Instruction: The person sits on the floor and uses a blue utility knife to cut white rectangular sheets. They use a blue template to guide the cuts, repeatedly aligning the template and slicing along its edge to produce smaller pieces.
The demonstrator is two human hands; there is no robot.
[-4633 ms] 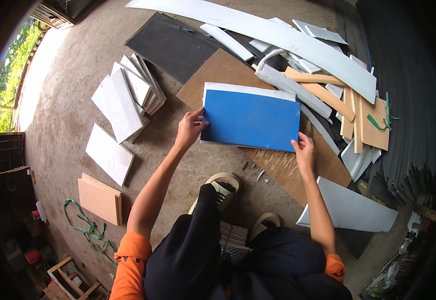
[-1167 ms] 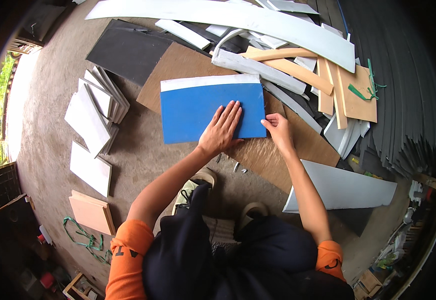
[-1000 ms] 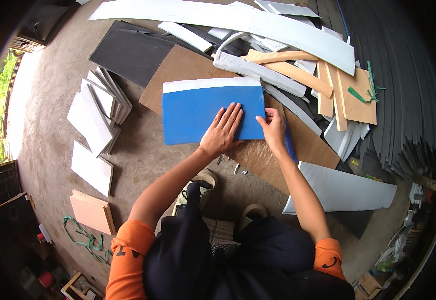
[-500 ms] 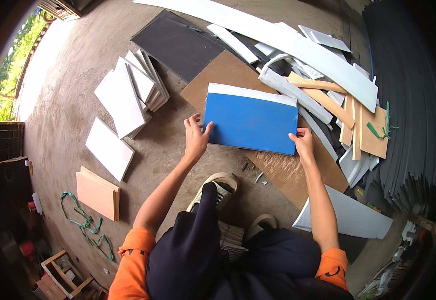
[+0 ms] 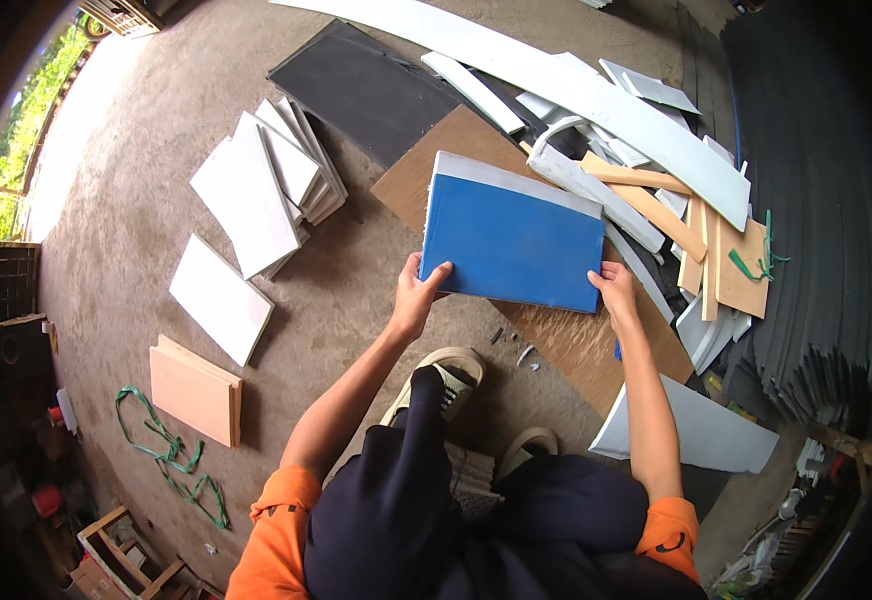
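Observation:
Between my hands is a flat blue rectangular sheet (image 5: 516, 240) with a white strip along its far edge. My left hand (image 5: 418, 298) grips its near left corner, thumb on top and fingers beneath. At the near right corner my right hand (image 5: 613, 290) pinches the edge the same way. Below the sheet lies a brown board (image 5: 566, 345) with a worn, scuffed surface, partly hidden by the sheet and my right arm.
Left on the concrete floor are stacked white sheets (image 5: 246, 200), a single white sheet (image 5: 221, 300), peach sheets (image 5: 194, 392) and green twine (image 5: 171, 455). A black sheet (image 5: 371, 90) lies beyond. White and tan offcuts (image 5: 656, 190) pile up right, beside dark grey sheets (image 5: 806, 200).
My left hand has gone from partly spread beside the sheet to gripping its corner. The blue sheet has shifted slightly right and its far edge appears raised a little.

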